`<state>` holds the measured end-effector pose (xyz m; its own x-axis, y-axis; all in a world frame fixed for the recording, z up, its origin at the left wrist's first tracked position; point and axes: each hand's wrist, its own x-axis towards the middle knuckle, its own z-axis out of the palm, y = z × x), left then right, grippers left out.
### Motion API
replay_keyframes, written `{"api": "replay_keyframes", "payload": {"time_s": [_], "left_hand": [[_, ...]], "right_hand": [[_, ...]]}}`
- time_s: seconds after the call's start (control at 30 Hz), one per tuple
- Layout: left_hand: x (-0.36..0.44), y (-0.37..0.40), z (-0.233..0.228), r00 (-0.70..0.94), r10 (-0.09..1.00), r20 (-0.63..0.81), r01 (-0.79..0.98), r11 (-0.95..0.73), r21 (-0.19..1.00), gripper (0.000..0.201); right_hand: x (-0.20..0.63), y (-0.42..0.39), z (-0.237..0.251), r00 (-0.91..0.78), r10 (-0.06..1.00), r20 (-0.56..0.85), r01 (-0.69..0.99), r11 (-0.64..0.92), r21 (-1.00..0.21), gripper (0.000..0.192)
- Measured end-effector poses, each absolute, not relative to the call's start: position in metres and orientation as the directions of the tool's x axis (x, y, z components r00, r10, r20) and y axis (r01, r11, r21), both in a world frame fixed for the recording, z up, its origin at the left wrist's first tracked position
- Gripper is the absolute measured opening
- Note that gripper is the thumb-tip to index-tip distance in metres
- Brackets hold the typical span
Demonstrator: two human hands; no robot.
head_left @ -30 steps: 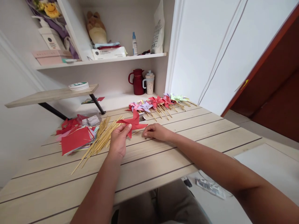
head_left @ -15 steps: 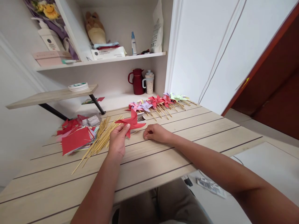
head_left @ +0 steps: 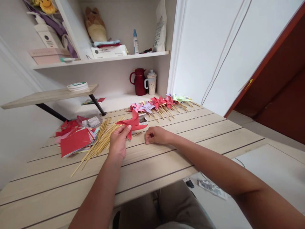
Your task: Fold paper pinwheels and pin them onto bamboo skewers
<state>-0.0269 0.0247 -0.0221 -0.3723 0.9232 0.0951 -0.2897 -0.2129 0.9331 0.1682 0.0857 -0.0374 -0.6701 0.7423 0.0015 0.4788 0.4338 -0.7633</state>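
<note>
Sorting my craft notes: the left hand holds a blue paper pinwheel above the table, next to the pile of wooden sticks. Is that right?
Not quite. In the head view the pinwheel pinched by the left hand is red, not blue. The rest stands: it is held above the table, next to the pile of wooden sticks.

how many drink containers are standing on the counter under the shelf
2. A dark red jug stands at the back of the counter under the white shelf, and a cream lidded mug stands just right of it, close beside it. Nothing seems hidden behind them.
</note>
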Motion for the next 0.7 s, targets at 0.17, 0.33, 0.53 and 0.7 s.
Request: {"api": "replay_keyframes", "payload": {"time_s": [0.17,0.33,0.53,0.7], "left_hand": [[-0.0277,0.0252,-0.0230,-0.364,0.927,0.091,-0.285,-0.204,0.937,0.034],[-0.0278,0.0252,-0.0229,-0.364,0.928,0.077,-0.291,-0.192,0.937,0.035],[-0.0270,0.0248,-0.0220,-0.363,0.929,0.071,-0.292,-0.185,0.938,0.036],[-0.0263,0.0253,-0.0222,-0.365,0.928,0.068,-0.304,-0.188,0.934,0.037]], "right_hand": [[0.1679,0.0889,-0.0409,-0.658,0.753,0.018,0.448,0.411,-0.794,0.005],[0.1674,0.0903,-0.0423,-0.630,0.776,0.033,0.455,0.404,-0.794,0.011],[0.1670,0.0915,-0.0397,-0.572,0.820,0.033,0.505,0.384,-0.773,0.013],[0.1688,0.0921,-0.0389,-0.556,0.831,0.032,0.499,0.364,-0.786,0.010]]}}
